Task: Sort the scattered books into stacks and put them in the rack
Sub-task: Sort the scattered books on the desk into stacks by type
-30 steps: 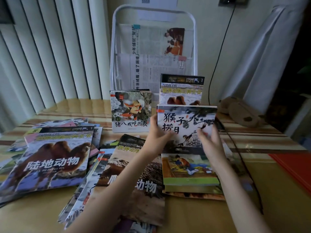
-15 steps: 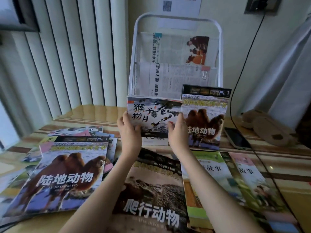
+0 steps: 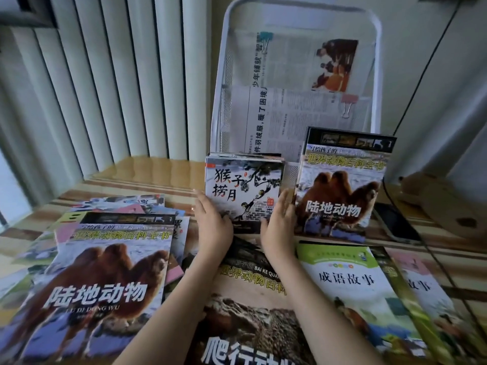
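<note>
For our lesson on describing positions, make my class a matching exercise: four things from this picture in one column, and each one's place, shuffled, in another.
Things:
1. monkey book
2. green-covered book
3. phone
4. newspaper

Places:
A. flat, right of the upright camel book
B. clipped, high in the rack
C. upright between left hand and right hand
D. flat on the table, nearest the viewer

Pairs: 1-C; 2-D; 3-A; 4-B

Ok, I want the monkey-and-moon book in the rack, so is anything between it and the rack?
Nothing visible does. The monkey-and-moon book stands upright at the front of the rack, against thin books behind it, with the camel book at its right. The left hand and right hand touch its lower corners.
</note>
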`<action>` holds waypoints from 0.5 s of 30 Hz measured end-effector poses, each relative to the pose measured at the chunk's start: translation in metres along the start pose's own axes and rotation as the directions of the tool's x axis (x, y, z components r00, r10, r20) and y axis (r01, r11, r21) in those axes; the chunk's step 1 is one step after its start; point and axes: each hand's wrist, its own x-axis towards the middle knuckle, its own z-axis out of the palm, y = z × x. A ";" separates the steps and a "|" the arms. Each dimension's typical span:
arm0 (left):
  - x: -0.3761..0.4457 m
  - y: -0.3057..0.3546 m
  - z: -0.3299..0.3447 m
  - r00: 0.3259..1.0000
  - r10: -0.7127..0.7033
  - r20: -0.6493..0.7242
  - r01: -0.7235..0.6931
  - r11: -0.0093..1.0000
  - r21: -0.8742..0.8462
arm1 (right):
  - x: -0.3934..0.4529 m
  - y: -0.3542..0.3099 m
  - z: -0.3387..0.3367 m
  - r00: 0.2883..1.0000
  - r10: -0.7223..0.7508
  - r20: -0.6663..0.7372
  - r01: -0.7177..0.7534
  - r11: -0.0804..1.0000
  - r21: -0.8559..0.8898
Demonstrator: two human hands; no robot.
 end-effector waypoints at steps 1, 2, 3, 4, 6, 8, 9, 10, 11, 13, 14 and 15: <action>-0.002 0.005 -0.001 0.999 0.006 -0.035 -0.005 1.000 0.020 | -0.001 -0.003 -0.005 0.999 -0.003 -0.054 0.005 0.999 0.039; -0.003 0.010 -0.002 0.997 0.031 -0.075 -0.028 0.998 0.048 | -0.002 -0.006 -0.009 0.994 -0.012 -0.105 0.020 0.997 0.076; -0.005 0.016 -0.003 0.992 0.070 -0.109 -0.062 0.995 0.075 | -0.002 -0.008 -0.015 0.990 -0.017 -0.139 0.033 0.994 0.108; -0.007 0.023 -0.006 0.985 0.111 -0.131 -0.099 0.990 0.099 | -0.004 -0.008 -0.020 0.988 -0.019 -0.151 0.040 0.990 0.132; -0.016 0.038 -0.009 0.974 0.187 -0.128 -0.167 0.974 0.151 | -0.012 -0.005 -0.035 0.989 -0.015 -0.149 0.039 0.987 0.157; -0.032 0.054 -0.005 0.971 0.231 -0.058 -0.217 0.958 0.190 | -0.019 0.003 -0.052 0.995 -0.010 -0.103 0.027 0.986 0.163; -0.042 0.062 -0.001 0.971 0.238 0.002 -0.233 0.951 0.203 | -0.024 0.009 -0.062 0.998 -0.003 -0.063 0.013 0.989 0.149; -0.054 0.070 0.004 0.968 0.239 0.077 -0.251 0.942 0.223 | -0.028 0.016 -0.073 0.999 0.007 -0.037 -0.002 0.991 0.133; -0.066 0.077 0.010 0.958 0.232 0.170 -0.270 0.929 0.252 | -0.032 0.026 -0.084 0.999 0.022 -0.038 -0.018 0.992 0.122; -0.089 0.086 0.023 0.900 0.214 0.381 -0.348 0.877 0.331 | -0.038 0.050 -0.111 0.994 0.074 -0.082 -0.069 0.995 0.065; -0.098 0.089 0.028 0.857 0.201 0.475 -0.397 0.844 0.360 | -0.042 0.065 -0.124 0.988 0.118 -0.102 -0.117 0.993 0.023; -0.106 0.092 0.033 0.819 0.179 0.546 -0.436 0.812 0.388 | -0.045 0.082 -0.137 0.976 0.189 -0.111 -0.191 0.982 -0.008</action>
